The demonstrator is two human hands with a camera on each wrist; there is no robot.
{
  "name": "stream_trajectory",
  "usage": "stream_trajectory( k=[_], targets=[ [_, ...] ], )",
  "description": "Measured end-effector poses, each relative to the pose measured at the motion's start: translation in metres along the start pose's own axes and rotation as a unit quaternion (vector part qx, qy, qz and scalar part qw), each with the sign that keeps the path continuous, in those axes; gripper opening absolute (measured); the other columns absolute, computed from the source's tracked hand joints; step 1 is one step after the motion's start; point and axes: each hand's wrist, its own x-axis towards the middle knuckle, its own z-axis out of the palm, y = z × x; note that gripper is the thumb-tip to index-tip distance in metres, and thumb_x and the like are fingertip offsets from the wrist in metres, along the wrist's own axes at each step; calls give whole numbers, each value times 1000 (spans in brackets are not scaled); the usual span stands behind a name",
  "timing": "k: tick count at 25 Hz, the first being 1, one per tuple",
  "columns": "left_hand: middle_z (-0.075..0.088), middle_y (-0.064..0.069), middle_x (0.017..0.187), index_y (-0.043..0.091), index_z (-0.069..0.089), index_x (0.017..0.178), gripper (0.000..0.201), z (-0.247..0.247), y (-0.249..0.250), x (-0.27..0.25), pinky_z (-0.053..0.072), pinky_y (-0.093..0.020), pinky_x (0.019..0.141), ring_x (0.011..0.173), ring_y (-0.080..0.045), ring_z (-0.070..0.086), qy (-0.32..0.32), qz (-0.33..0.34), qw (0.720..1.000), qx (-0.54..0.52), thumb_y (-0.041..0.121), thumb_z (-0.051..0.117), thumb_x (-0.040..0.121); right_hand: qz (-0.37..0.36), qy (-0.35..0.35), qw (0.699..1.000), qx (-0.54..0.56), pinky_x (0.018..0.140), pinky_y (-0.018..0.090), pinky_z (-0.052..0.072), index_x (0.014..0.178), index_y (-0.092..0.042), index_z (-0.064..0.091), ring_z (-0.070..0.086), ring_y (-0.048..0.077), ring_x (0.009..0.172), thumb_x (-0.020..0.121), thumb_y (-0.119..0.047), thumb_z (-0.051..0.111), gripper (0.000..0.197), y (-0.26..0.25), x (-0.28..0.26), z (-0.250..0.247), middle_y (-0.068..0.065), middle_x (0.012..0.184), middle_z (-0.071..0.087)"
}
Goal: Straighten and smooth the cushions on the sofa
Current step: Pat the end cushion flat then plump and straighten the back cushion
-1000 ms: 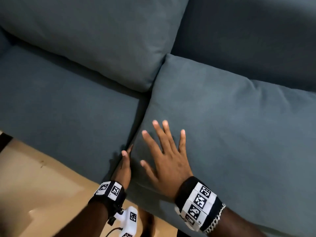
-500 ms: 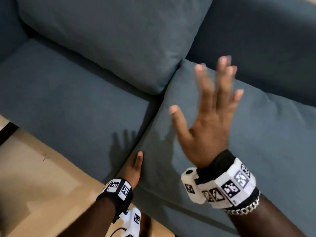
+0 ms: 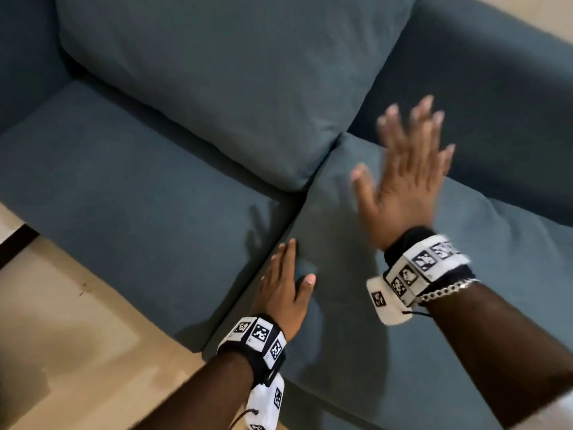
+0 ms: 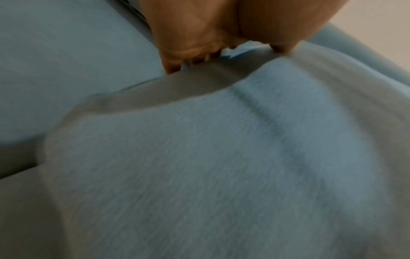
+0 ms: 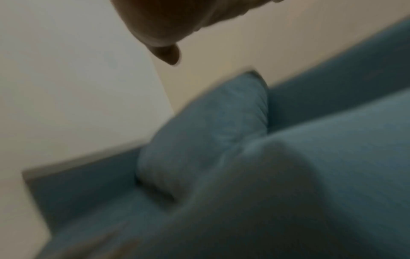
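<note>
On the sofa's right seat cushion point(image 3: 387, 352), the left hand point(image 3: 283, 293) presses flat; the right hand point(image 3: 400, 187) hovers above, fingers point(image 3: 418, 125) spread wide.

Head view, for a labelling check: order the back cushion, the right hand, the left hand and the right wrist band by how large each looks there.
1. back cushion, largest by far.
2. right hand, raised nearer the camera and blurred, which inflates it.
3. left hand, partly tucked beside the right seat cushion.
4. right wrist band; close to the left hand, so that order is unsure.

My sofa cushions point(image 3: 434, 305) were matt blue-grey woven cloth, softly creased. The floor point(image 3: 62, 336) looked smooth, faintly glossy beige. A shiny metal chain bracelet point(image 3: 446, 290) circled my right wrist.
</note>
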Motion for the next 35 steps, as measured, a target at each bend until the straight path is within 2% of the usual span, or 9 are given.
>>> stream_trajectory(
  k=[3,6,10,12,15,21,25,31,35],
  targets=[
    [-2,3,172,32,-2,163,89,0,20,21,15,-41,127,158,-16,4,-14,33,999,16,67,28,86,-15,-349,926,-141,126,57,-7,164,-37,-9,-23,21,157,84,-88,3,95,26,-13,53,-1,172,-22],
    [-9,4,171,31,-10,161,92,-1,20,33,15,-42,127,158,-16,0,-26,21,999,36,65,34,88,10,-187,982,9,123,65,0,165,-35,13,-10,29,160,97,-65,51,83,5,29,9,1,174,-10],
    [-11,6,171,36,-16,158,89,12,14,29,16,-44,126,158,-17,1,-11,18,998,58,74,20,85,96,205,969,97,121,65,1,163,-27,24,0,36,160,96,-58,55,80,19,79,-35,9,174,4],
    [-12,8,171,39,-14,158,87,15,12,26,17,-44,126,158,-17,1,0,11,999,54,74,19,86,80,-17,996,-18,124,65,-4,165,-29,8,-4,33,160,93,-82,29,92,37,74,10,8,174,-1],
    [-16,9,170,42,-20,155,83,18,12,23,20,-45,124,158,-17,0,-10,5,997,81,73,14,86,85,-327,936,-97,127,60,6,165,-31,9,-1,27,161,87,-89,22,98,57,61,52,4,175,-1],
    [-16,16,169,47,-22,154,80,24,13,21,21,-43,123,157,-16,7,25,-17,996,85,73,14,88,129,214,961,121,126,58,3,160,-23,32,7,29,160,101,-54,48,69,58,3,-31,10,173,14],
    [-16,17,168,48,-20,154,81,25,14,19,21,-45,120,157,-18,9,16,-33,995,88,74,14,85,173,-234,955,-62,125,63,-3,165,-32,-3,-17,23,159,90,-83,7,92,83,-53,44,-1,174,-12],
    [-10,18,169,47,-11,158,81,20,10,25,19,-46,121,156,-13,9,9,-39,997,67,73,21,88,80,204,957,190,128,55,9,158,-11,36,10,31,160,101,-37,58,66,26,-47,-27,16,171,15],
    [4,7,171,44,-1,159,78,18,-1,23,22,-49,124,156,-14,13,12,-14,999,33,67,21,89,62,-135,988,-47,123,69,12,166,-25,14,-8,30,160,103,-61,34,75,5,-116,65,4,174,-6]
  ],
)
